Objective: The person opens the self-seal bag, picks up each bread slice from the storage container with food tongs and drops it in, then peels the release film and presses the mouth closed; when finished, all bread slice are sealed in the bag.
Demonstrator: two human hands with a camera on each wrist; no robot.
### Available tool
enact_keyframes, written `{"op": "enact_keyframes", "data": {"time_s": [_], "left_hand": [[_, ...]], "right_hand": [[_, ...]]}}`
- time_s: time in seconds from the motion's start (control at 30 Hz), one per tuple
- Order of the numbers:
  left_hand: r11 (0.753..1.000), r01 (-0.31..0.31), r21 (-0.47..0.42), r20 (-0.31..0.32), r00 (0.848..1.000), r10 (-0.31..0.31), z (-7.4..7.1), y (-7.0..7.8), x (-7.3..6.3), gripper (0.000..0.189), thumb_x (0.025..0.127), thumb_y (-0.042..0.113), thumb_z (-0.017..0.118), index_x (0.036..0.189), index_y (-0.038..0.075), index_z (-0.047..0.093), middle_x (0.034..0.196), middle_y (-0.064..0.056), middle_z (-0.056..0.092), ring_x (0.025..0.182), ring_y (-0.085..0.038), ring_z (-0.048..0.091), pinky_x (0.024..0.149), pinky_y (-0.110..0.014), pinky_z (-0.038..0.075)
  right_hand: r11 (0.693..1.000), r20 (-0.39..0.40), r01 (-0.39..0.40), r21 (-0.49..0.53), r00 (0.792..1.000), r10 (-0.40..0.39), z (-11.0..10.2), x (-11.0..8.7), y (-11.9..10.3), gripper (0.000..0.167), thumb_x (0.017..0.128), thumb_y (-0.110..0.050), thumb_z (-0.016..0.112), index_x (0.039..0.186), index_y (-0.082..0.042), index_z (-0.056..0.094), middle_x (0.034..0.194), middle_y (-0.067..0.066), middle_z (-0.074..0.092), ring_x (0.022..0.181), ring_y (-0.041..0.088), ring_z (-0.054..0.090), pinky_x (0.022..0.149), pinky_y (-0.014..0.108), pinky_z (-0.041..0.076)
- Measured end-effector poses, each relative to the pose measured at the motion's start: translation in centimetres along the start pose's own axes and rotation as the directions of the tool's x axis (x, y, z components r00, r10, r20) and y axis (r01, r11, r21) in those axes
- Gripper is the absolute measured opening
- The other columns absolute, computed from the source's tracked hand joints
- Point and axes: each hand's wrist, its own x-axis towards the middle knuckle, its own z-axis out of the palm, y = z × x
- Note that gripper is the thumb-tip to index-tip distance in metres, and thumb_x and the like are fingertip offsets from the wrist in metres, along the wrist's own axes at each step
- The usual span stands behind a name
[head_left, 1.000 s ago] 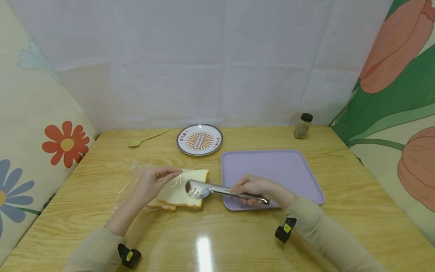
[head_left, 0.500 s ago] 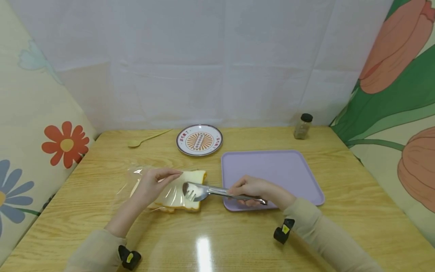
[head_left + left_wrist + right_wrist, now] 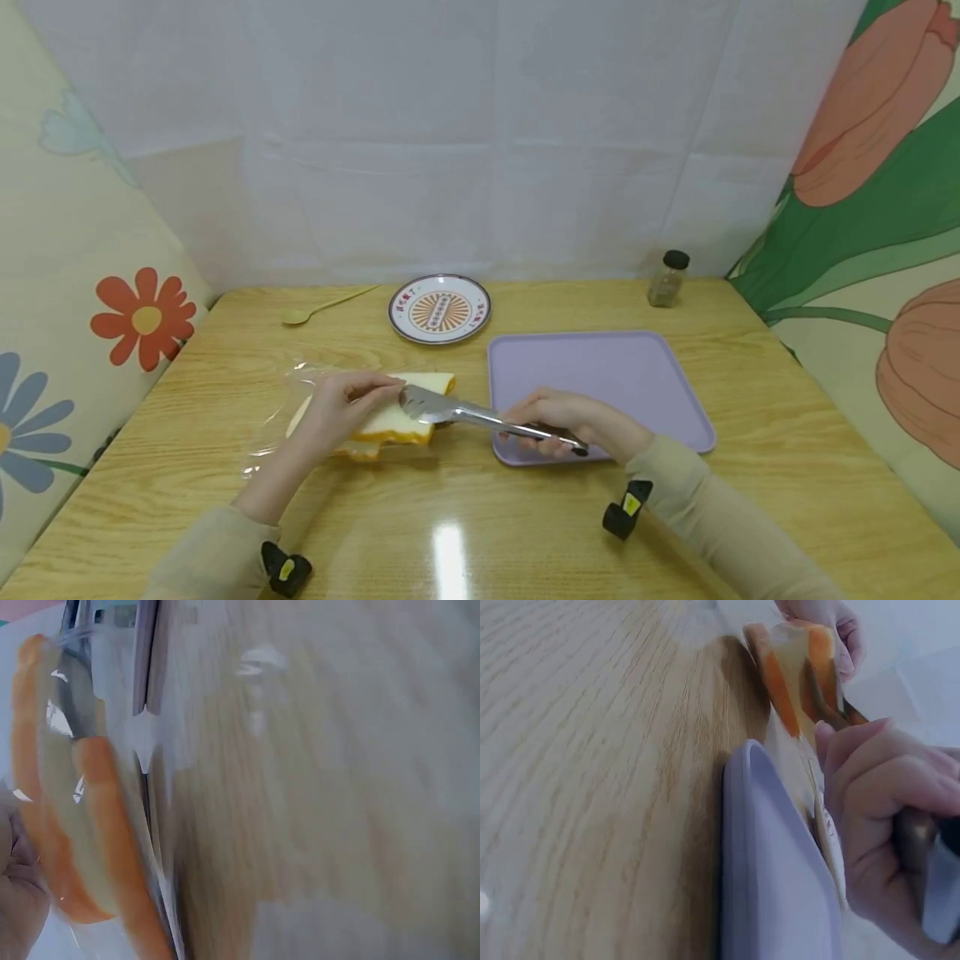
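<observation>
Your right hand [image 3: 558, 417] curls around metal tongs [image 3: 480, 414], their jaws astride a bread slice [image 3: 390, 425], while your left hand [image 3: 341, 408] pinches its clear plastic bag [image 3: 277, 425].

Silver metal tongs [image 3: 476, 413] and a clear plastic bag [image 3: 279, 423] gleam; the rectangular lilac plastic tray [image 3: 600, 367] looks matt, the yellow wood-grain surface [image 3: 390, 525] glossy.

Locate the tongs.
In the head view, the tongs are below centre, in the right hand, reaching left past the tray's edge to the bread.
</observation>
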Motion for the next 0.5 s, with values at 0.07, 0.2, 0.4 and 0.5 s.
{"op": "enact_keyframes", "data": {"time_s": [0.07,0.2,0.4,0.5], "left_hand": [[1.0,0.006,0.007,0.0,1.0,-0.006,0.0,0.1,0.0,0.013,0.085,0.005,0.066,0.095,0.006,0.074,0.095,-0.01,0.074,0.09,0.0,0.065,0.078,-0.007,0.049],[1.0,-0.002,0.028,-0.009,1.0,0.002,0.0,0.2,-0.1,0.013,0.085,0.002,0.066,0.095,0.006,0.074,0.096,-0.01,0.073,0.09,0.002,0.064,0.08,-0.007,0.048],[0.998,-0.008,0.069,-0.046,0.999,0.011,-0.7,0.0,0.1,0.012,0.085,0.004,0.066,0.093,0.006,0.075,0.092,-0.009,0.074,0.088,0.0,0.066,0.078,-0.003,0.046],[0.998,-0.013,0.054,-0.041,0.999,0.015,-1.1,-0.2,0.1,0.012,0.086,0.002,0.065,0.093,0.005,0.074,0.092,-0.01,0.074,0.089,0.008,0.062,0.077,-0.003,0.047]], "right_hand": [[0.999,-0.011,0.006,-0.043,1.0,-0.007,0.2,0.0,-0.1,0.03,0.094,-0.024,0.054,0.102,0.002,0.066,0.055,-0.001,0.051,0.036,0.004,0.035,0.033,0.017,0.029],[0.993,-0.023,0.028,-0.115,0.999,-0.031,0.4,0.0,-0.3,0.029,0.094,-0.024,0.055,0.098,0.002,0.067,0.054,0.001,0.051,0.035,0.005,0.034,0.032,0.018,0.03],[0.99,-0.067,0.045,-0.134,0.996,-0.054,0.2,-0.4,-0.3,0.031,0.094,-0.023,0.054,0.101,0.005,0.066,0.054,0.0,0.051,0.035,0.005,0.035,0.032,0.018,0.03],[0.992,-0.129,0.032,-0.12,0.991,-0.048,-0.2,-0.6,-0.2,0.031,0.094,-0.021,0.053,0.103,0.006,0.065,0.054,0.0,0.052,0.035,0.004,0.037,0.032,0.017,0.031]]}}
